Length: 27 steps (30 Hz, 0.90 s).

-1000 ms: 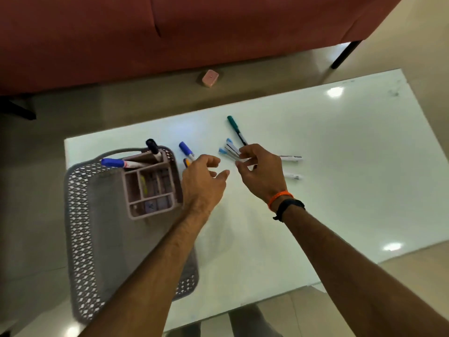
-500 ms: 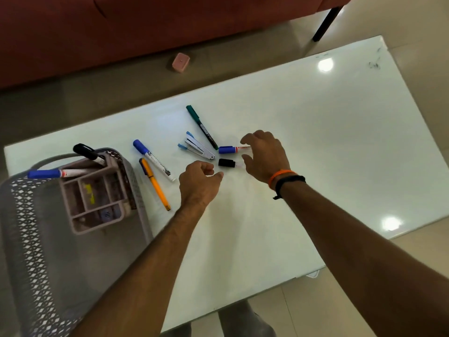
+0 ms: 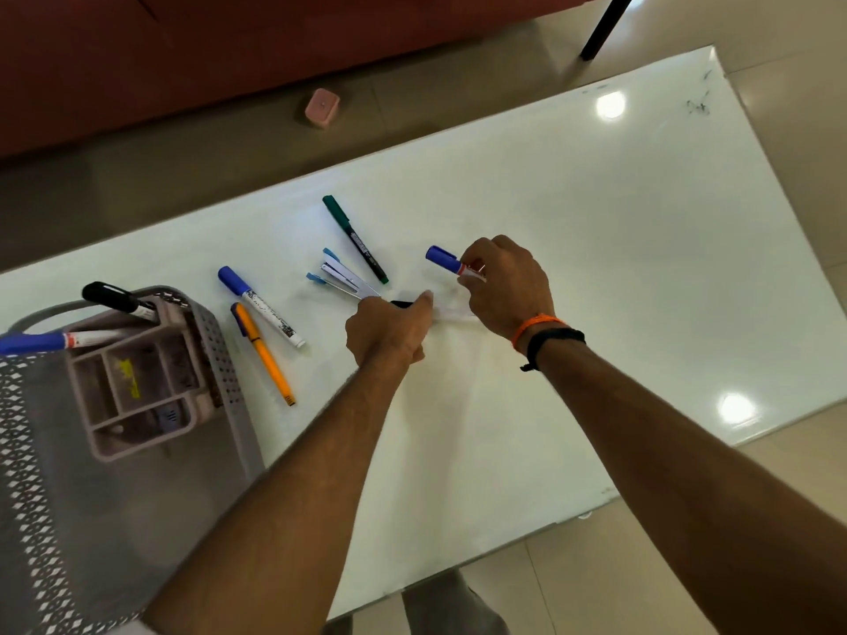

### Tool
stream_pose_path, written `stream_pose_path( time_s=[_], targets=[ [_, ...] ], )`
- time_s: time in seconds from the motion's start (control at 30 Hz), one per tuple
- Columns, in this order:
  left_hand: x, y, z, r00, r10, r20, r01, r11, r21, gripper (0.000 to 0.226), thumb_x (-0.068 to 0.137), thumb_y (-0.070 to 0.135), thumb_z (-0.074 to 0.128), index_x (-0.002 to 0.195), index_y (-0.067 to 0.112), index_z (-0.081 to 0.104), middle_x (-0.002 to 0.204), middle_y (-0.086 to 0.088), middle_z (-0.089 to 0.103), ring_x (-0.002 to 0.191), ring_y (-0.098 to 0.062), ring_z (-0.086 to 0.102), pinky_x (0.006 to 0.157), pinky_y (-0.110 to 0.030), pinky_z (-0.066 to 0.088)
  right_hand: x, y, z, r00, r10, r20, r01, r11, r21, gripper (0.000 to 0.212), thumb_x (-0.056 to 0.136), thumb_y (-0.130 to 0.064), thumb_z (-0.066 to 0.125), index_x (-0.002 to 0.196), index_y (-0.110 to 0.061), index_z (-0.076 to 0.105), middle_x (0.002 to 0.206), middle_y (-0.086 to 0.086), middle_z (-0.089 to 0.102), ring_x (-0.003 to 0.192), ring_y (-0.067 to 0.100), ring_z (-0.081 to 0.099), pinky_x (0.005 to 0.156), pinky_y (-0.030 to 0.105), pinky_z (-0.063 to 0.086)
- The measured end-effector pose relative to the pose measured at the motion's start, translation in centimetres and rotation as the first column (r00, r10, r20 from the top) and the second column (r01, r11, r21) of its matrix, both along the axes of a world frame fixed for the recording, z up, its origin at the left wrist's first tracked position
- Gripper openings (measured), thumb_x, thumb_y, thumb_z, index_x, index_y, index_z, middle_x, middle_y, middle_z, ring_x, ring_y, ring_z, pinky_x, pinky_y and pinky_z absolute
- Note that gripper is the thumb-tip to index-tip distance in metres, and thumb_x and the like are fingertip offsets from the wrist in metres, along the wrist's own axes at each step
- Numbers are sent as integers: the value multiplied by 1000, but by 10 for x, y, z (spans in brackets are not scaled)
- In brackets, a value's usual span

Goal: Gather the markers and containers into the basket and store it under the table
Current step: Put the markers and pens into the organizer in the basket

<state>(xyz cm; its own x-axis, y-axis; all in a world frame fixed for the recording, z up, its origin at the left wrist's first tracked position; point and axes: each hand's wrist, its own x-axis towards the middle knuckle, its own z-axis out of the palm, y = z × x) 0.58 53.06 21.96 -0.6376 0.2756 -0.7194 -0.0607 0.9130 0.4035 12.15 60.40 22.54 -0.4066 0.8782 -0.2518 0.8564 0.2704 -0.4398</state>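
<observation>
Beside the grey perforated basket, on the glossy white counter: right hand curled round a blue-capped whiteboard marker, cap pointing toward the basket. Left hand half-curled just beside it, fingertips on a small black piece, probably a cap; firm hold or mere touch, cannot tell. Between hands and basket, loose on the counter: blue-and-white stapler, slim green marker, second blue-capped marker, orange pen, all smooth plastic cylinders with long axes slanting roughly alike. Inside the basket, a pink compartmented organiser with black marker and blue marker propped across its rim. Basket well off toward the left arm's side, so the left hand likely nearer for the drop.
</observation>
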Motion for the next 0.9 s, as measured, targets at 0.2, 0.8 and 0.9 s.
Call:
stream_pose_path(
  time_s=[0.2, 0.8, 0.9],
  targets=[
    [8, 11, -3, 989, 127, 76, -130, 991, 30, 32, 78, 32, 74, 88, 6, 57, 65, -3, 64, 45, -15, 63, 50, -25, 56, 8, 1, 7, 1000, -15, -25, 14, 1000, -17, 14, 87, -18, 60, 101, -16, 63, 101, 4, 61, 87, 24, 57, 73, 33, 47],
    [-74, -68, 67, 942, -17, -335, 172, 881, 440, 20, 81, 22, 73, 97, 11, 68, 86, 11, 65, 64, 12, 55, 57, 7, 36, -75, -57, 37, 895, 45, -443, -59, 998, -17, 60, 83, -19, 65, 138, -27, 40, 87, -11, 64, 73, 8, 64, 78, 27, 56],
    [-96, -86, 79, 935, -9, -354, 184, 867, 463, 23, 83, 19, 70, 103, 9, 66, 101, 2, 71, 82, -3, 67, 71, -3, 44, -100, -72, 51, 883, 103, -457, -103, 994, 27, 56, 85, -21, 64, 136, -28, 41, 94, -7, 67, 73, 7, 62, 77, 27, 57]
  ],
)
